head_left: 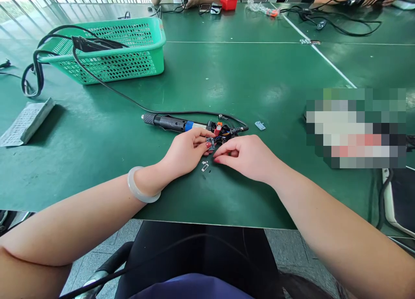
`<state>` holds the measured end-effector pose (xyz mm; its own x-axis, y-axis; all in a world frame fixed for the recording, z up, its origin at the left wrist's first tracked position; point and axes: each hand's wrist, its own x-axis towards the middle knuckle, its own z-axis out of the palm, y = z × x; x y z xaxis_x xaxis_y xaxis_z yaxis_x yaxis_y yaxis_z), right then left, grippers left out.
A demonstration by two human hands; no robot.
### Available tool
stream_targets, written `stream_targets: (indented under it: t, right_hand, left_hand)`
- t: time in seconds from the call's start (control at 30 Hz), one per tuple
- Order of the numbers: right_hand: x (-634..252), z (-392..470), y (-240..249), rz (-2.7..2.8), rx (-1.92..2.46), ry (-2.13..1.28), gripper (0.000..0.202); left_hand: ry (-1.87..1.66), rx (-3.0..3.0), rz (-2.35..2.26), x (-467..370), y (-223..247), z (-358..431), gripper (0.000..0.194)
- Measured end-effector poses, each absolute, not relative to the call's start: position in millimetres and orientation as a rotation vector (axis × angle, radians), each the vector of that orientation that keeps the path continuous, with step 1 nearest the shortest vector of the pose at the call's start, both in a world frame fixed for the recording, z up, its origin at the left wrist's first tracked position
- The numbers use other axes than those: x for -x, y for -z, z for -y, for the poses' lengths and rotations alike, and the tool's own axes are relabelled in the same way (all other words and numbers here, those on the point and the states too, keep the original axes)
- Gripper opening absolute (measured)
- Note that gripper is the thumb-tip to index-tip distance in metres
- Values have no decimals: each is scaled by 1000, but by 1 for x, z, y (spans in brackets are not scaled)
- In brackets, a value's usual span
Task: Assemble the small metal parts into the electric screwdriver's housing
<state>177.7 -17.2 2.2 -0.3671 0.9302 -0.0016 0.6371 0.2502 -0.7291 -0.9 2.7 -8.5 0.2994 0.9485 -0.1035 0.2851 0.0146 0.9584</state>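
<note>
My left hand (186, 151) grips a small blue-grey plastic part (211, 143) between thumb and fingers. Beside it my right hand (248, 157) is closed in a pinch, its fingertips close to that part; what they hold, if anything, is too small to make out. Just beyond both hands lies a black pen-shaped electric tool (168, 122) with a blue band. At its right end are a red piece (218, 128), thin wires and a black cord (136, 103). Tiny metal pieces (205, 166) rest on the table between my hands.
A green basket (155, 59) with black cables stands at the back left. A paper-covered block (27, 122) lies left. Another blue-grey part (260, 125) sits right of the tool. A blurred-out object (356, 130) is at right. Two people work across the green table (246, 78), near a red box (228, 2).
</note>
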Motion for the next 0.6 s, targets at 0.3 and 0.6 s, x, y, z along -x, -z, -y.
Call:
stream_targets:
  t: [0.3, 0.6]
  right_hand:
    - [-168, 19, 10, 2366, 1201, -584, 16]
    - [-162, 19, 17, 2463, 1223, -487, 15]
  left_hand:
    - [-776, -1457, -1181, 2, 7, -5, 21]
    - [-792, -1470, -1172, 5, 10, -5, 21]
